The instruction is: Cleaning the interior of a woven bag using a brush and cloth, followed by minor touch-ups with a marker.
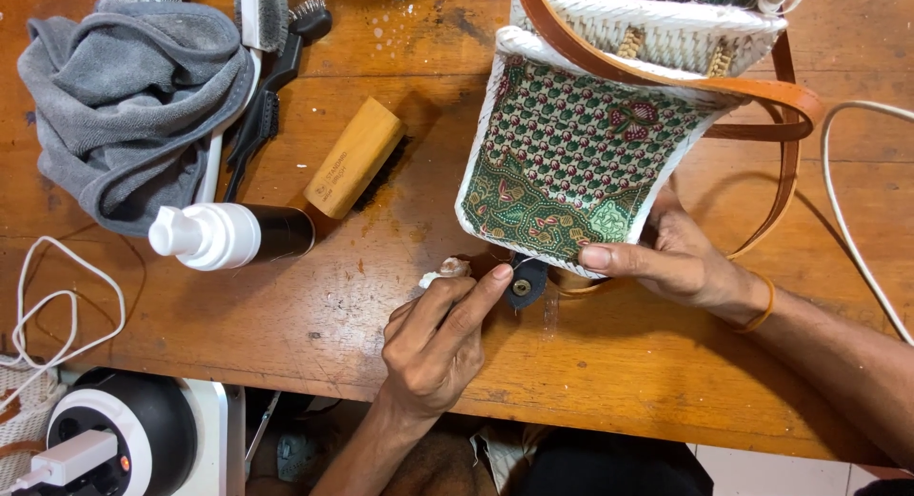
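Note:
A white woven bag (657, 29) with brown leather straps (762, 91) lies on the wooden table (609, 363). Its flap (571, 158), lined with green and red patterned cloth, is folded open toward me. My right hand (676, 263) pinches the flap's lower edge, thumb on the lining. My left hand (443, 339) holds a small white wad (443, 269) in its fingertips and touches the dark snap tab (524, 282) at the flap's edge.
A grey towel (129, 106) lies at the back left with black brushes (271, 87) beside it. A wooden-backed brush (354, 158) and a white-capped dark pump bottle (228, 234) lie left of the bag. White cables (847, 210) run at both sides.

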